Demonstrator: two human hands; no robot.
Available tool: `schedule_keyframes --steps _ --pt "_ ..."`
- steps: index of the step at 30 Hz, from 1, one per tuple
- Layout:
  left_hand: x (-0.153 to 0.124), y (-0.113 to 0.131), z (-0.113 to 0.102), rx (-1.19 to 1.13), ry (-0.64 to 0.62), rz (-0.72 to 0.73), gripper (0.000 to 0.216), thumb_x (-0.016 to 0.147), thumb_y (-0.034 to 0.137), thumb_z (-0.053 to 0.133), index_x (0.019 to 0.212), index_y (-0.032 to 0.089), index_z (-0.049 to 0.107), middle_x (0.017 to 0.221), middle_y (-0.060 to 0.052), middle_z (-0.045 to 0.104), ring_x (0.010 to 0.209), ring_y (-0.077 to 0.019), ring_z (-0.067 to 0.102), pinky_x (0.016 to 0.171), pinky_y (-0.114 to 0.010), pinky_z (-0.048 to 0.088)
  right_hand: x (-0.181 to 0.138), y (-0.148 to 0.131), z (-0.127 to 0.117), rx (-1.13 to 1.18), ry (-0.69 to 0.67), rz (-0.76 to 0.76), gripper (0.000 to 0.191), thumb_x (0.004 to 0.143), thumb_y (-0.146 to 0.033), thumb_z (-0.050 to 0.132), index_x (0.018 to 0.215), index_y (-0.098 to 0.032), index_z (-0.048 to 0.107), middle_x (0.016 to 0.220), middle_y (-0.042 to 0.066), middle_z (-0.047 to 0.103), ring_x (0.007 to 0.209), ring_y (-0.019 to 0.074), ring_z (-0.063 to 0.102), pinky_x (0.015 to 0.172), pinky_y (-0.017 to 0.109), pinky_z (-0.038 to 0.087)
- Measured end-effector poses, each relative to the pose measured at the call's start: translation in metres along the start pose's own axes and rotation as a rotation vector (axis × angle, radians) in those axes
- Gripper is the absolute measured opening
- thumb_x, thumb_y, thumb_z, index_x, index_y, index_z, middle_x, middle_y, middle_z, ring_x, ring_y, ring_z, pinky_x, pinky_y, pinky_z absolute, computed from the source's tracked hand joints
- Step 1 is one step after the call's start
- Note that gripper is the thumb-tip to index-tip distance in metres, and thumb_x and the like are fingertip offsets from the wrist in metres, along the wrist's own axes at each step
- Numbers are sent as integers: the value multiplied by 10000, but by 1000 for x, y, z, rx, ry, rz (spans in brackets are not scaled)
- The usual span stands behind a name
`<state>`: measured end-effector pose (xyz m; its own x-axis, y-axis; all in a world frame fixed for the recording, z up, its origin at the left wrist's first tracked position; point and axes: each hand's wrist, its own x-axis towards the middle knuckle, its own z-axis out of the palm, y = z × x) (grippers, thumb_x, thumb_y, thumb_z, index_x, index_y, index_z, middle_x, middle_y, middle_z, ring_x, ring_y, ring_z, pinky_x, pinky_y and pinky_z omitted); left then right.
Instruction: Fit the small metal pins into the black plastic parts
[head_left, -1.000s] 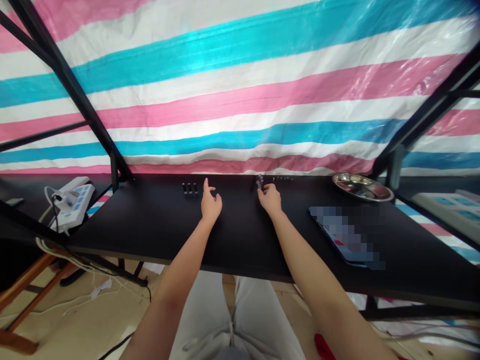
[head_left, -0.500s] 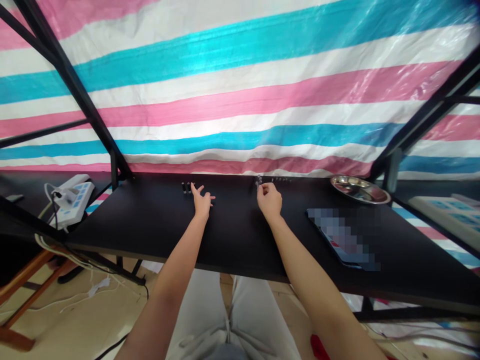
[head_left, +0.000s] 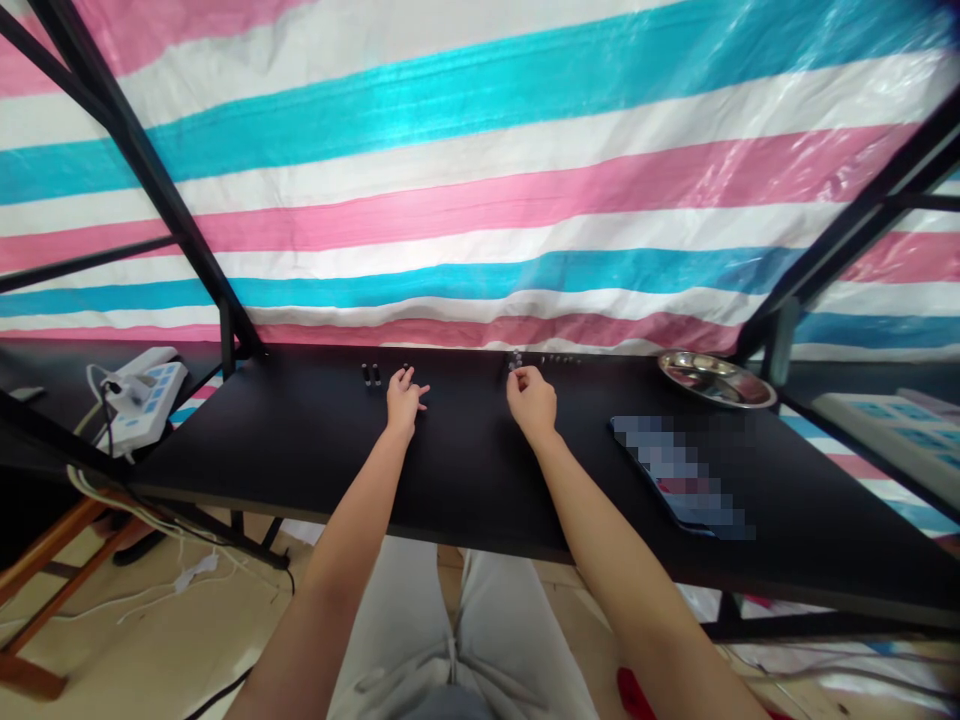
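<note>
My left hand (head_left: 403,397) reaches to the far side of the black table (head_left: 300,450), its fingertips pinched round a small black piece (head_left: 406,368). Just left of it two matching small black pieces (head_left: 370,375) stand upright. My right hand (head_left: 532,400) is closed in a pinch on a small greyish piece (head_left: 514,360) near the table's back edge. A row of tiny dark pieces (head_left: 561,357) lies just right of that hand.
A round metal dish (head_left: 716,378) sits at the back right, with a flat dark device (head_left: 679,475) in front of it. A white power strip (head_left: 142,393) with cables lies at the left. Black frame posts (head_left: 229,340) and a striped tarp close off the back.
My left hand moved left and forward to the three black pieces and closed on the rightmost one; two remain standing. My right hand stayed pinched on its piece, shifting slightly left.
</note>
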<state>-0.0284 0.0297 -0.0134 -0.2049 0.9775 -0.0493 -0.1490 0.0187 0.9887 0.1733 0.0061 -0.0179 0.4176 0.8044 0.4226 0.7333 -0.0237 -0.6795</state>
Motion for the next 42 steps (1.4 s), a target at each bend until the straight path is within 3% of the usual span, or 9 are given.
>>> schedule_keyframes --steps 5,8,11,15,18,24,29,34,42 --pt "-3 1 3 25 -57 -91 384 751 134 489 1135 133 473 1239 -153 527 702 -155 669 385 -159 395 -3 0 6 34 -57 -124 209 791 -317 432 835 -191 593 636 35 603 569 160 531 580 261 351" --pt "-1 0 1 185 -12 -21 299 772 142 453 1066 121 500 1025 -121 637 597 -128 640 441 -197 430 -6 -1 10 59 -132 -234 210 795 -309 423 826 -195 597 605 19 582 558 148 526 576 249 354" --pt "3 -3 -4 489 98 241 316 752 65 417 1035 136 538 981 -95 643 788 -152 634 711 -280 503 -8 -3 13 85 -202 -303 215 795 -305 423 842 -197 603 596 8 570 546 137 517 574 240 355" --pt "13 -10 -9 874 28 479 509 699 -22 408 1167 147 518 1268 -109 506 1206 -209 427 1016 -343 341 -9 -3 14 103 -246 -328 228 792 -306 423 855 -193 610 583 2 559 516 125 491 562 235 349" --pt "19 -16 -9 1004 -66 440 558 687 -28 426 1196 183 513 1348 -88 435 1285 -242 320 1047 -408 278 -9 -3 13 103 -266 -324 229 791 -306 424 853 -194 614 586 1 559 523 125 494 566 234 350" --pt "17 -16 -11 1183 -79 465 312 789 81 408 967 205 633 1144 -106 541 1050 -256 494 894 -392 381 -11 -4 14 82 -309 -343 245 801 -311 420 883 -198 621 607 2 563 540 127 493 576 240 356" --pt "9 -15 -13 1171 -163 440 219 781 103 483 896 228 620 1053 -77 558 997 -239 495 872 -381 372 -12 -4 16 94 -334 -346 242 803 -311 429 881 -193 626 618 3 573 555 128 502 592 243 365" --pt "-7 -18 3 943 -289 490 180 804 142 496 918 245 590 970 -33 623 955 -204 540 911 -382 357 -15 -8 15 163 -409 -341 250 819 -348 433 899 -199 618 683 12 605 610 135 537 635 250 387" --pt "-28 -17 21 664 -428 647 233 785 192 530 1006 236 587 977 -35 635 927 -174 564 889 -330 409 -18 -15 19 490 -459 -216 340 842 -478 367 811 -201 561 576 -20 490 533 122 463 560 253 373"
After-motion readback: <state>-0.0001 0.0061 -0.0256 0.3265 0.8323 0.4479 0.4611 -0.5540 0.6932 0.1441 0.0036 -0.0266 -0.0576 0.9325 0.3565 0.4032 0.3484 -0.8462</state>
